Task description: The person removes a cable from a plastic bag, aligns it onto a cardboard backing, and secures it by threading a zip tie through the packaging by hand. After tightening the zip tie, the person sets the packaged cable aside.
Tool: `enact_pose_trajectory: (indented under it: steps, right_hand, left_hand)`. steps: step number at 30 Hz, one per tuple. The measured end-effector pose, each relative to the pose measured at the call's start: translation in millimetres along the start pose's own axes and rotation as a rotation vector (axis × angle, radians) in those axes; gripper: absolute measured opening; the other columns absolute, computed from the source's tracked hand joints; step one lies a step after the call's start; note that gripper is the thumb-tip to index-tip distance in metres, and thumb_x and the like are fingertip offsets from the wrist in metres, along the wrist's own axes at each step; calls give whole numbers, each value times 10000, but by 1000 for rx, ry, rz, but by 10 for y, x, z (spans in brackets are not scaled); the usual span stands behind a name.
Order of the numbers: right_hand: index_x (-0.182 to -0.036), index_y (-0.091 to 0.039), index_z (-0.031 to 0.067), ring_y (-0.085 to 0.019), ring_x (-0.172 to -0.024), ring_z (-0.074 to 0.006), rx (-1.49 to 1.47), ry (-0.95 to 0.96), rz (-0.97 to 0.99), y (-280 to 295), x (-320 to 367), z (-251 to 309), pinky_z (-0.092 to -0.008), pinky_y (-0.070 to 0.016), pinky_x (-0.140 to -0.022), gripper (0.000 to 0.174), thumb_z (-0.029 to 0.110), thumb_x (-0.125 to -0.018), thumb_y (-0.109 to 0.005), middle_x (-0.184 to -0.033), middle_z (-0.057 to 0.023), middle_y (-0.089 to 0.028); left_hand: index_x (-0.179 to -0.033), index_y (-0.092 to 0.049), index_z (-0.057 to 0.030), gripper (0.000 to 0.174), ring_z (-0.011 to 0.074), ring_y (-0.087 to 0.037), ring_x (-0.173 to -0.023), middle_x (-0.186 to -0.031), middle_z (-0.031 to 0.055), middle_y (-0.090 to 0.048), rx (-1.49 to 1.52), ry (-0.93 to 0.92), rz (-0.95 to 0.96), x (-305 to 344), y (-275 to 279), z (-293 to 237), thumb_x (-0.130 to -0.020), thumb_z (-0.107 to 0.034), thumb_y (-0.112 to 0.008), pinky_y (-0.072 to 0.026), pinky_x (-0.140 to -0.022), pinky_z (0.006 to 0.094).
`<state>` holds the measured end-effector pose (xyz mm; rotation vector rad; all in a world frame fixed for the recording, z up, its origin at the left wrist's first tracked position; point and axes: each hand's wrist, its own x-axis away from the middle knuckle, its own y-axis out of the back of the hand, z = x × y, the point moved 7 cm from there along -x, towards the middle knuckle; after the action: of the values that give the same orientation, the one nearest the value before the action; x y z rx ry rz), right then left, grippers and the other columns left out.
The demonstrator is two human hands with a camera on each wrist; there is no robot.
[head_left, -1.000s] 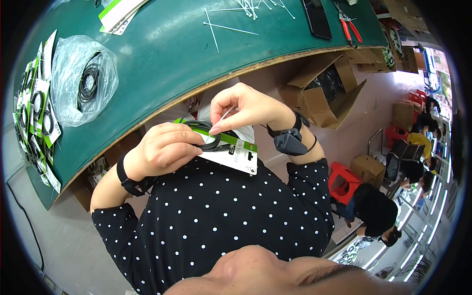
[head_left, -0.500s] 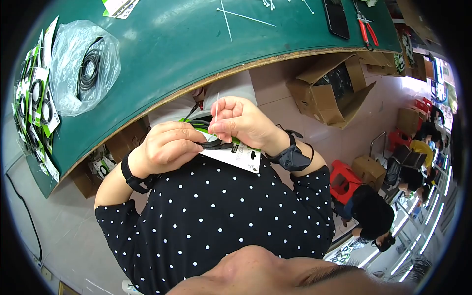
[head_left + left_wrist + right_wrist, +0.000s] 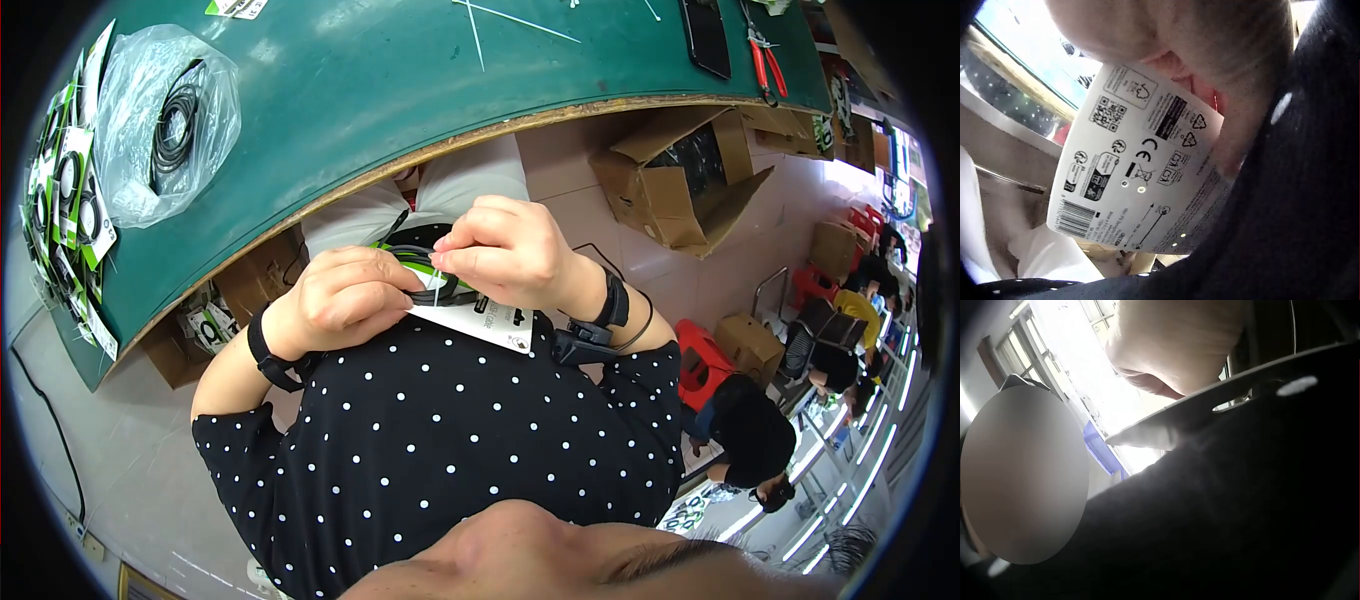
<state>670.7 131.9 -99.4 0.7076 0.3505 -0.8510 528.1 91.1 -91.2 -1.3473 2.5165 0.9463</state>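
Note:
The left hand (image 3: 350, 298) grips a green and white card (image 3: 480, 322) with a coiled black cable (image 3: 408, 252) lying on its front. In the left wrist view the card's printed back (image 3: 1141, 162) shows, with the left hand (image 3: 1191, 37) around its upper edge. Thumb and fingertips of the right hand (image 3: 510, 250) pinch a thin white cable tie (image 3: 436, 288) over the coil. The right wrist view shows part of the right hand (image 3: 1175, 347) above the card's edge (image 3: 1147, 434); its fingertips are hidden there.
On the green table (image 3: 330, 110) lie a clear bag (image 3: 125, 130) holding a cable, a pile of carded cables (image 3: 70, 200), loose cable ties (image 3: 525, 22), a phone (image 3: 706, 38) and red pliers (image 3: 766, 70). An open carton (image 3: 670, 200) stands on the floor beyond the table edge.
The right hand has turned, its knuckles now upward, and the white tie has swung from pointing up to lying down across the coil. The left hand has kept its grip on the card.

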Motion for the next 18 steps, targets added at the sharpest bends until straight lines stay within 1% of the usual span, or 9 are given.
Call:
enact_pose_trajectory:
  steps: [2, 3, 6, 11, 15, 18]
  right_hand:
    - [-799, -673, 63, -535, -582, -165, 85, -3, 84, -40, -1, 2, -265, -420, -449, 174, 2, -651, -741, -730, -16, -596]
    - [-799, -673, 63, -535, -582, -165, 84, -4, 85, -31, -6, 5, -265, -420, -449, 174, 2, -651, -741, -730, -16, -596]
    - [-793, -672, 62, -538, -593, -165, 98, 10, 171, -71, -8, 20, -273, -432, -450, 135, 40, -667, -714, -735, -15, -593]
    - [-794, -672, 64, -548, -603, -168, 22, -51, 206, -110, 68, -42, -281, -443, -454, 113, 56, -684, -696, -748, -16, -597]
    - [-797, -678, 64, -560, -608, -177, -38, -90, 213, -146, 142, -75, -289, -451, -460, 106, 59, -693, -697, -746, -21, -598]
    - [-802, -687, 62, -570, -613, -183, -52, -105, 212, -156, 164, -105, -292, -454, -462, 98, 66, -706, -704, -745, -23, -600]
  left_hand:
    - [-732, -603, -12, 178, 259, -665, -734, -835, 111, -671, 14, 9, -4, 8, -21, 28, -616, 20, -734, -556, -644, 342]
    - [-726, -601, -13, 177, 257, -665, -735, -833, 108, -671, 21, 15, -6, 14, -30, 41, -616, 22, -734, -556, -644, 340]
    - [-725, -599, -18, 180, 252, -667, -735, -831, 101, -672, 62, 55, -2, 55, -74, 95, -616, 25, -735, -556, -640, 337]
    - [-736, -601, -28, 191, 243, -669, -742, -833, 89, -672, 121, 136, 15, 109, -129, 169, -616, 27, -739, -554, -639, 332]
    - [-750, -616, -27, 182, 250, -669, -733, -831, 107, -679, 142, 148, 39, 146, -169, 199, -621, 27, -733, -554, -636, 331]
    - [-752, -618, -28, 184, 250, -669, -739, -834, 105, -680, 144, 148, 45, 145, -182, 206, -619, 24, -734, -554, -638, 332]
